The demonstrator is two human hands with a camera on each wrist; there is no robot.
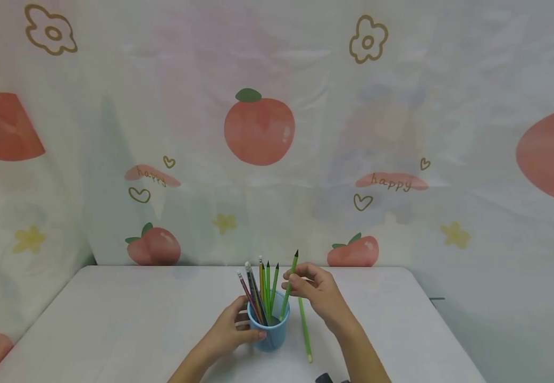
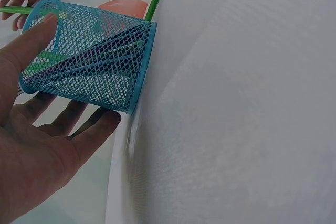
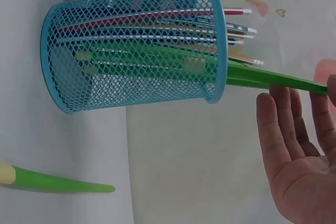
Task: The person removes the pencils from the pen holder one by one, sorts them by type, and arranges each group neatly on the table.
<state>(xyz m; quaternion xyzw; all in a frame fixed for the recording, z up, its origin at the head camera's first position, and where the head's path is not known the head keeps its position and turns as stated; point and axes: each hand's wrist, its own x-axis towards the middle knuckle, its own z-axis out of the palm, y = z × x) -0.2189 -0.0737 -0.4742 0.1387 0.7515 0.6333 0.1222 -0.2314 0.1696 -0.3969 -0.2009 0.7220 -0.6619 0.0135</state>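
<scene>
A light blue mesh pencil cup (image 1: 272,339) stands upright on the white table. My left hand (image 1: 226,331) grips it from the left, thumb on the near side and fingers behind. Inside lean several pencils: green ones (image 1: 268,287) with black points up, and maroon, yellow and dark ones (image 1: 253,290) with white erasers up. Between thumb and fingers my right hand (image 1: 320,292) pinches another green pencil (image 1: 286,299), point up. Its pale lower end sits inside the cup's rim, as the right wrist view also shows. One loose green pencil (image 1: 305,330) lies right of the cup.
The white tabletop (image 1: 138,319) extends to both sides of the cup. A printed cloth backdrop (image 1: 191,133) hangs behind its far edge. A small dark object (image 1: 324,378) shows at the bottom edge of the head view, near the right forearm.
</scene>
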